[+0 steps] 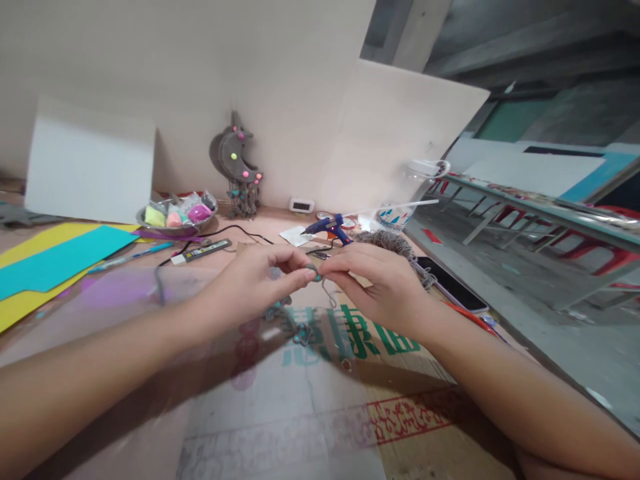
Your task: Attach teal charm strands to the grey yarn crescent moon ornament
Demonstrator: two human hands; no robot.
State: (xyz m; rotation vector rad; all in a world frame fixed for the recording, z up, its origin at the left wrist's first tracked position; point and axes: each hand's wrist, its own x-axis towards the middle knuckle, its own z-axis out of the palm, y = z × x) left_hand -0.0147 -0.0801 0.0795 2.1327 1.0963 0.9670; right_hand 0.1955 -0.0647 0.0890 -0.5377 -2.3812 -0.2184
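In the middle of the head view, my left hand [267, 277] pinches a small grey-and-teal piece [314, 269] between thumb and fingers. My right hand [377, 277] is closed too, its thumb and fingertips pressed together at the piece's right edge; what exactly they grip is too small to tell. A loop of grey yarn [331, 293] hangs beneath the right fingertips. Below my left hand are several little grey shapes with teal centres, among them a star-like one [302, 333], over the printed cardboard [400, 373] and a translucent sheet [240, 413].
Behind my hands stand a blue glue gun [330, 228], a ball of grey yarn [387, 243] and a phone [450, 283]. To the left are a bowl of coloured clay packets [177, 213], a blade case [205, 252] and turquoise foam [70, 260]. A grey moon ornament [235, 157] hangs at the wall.
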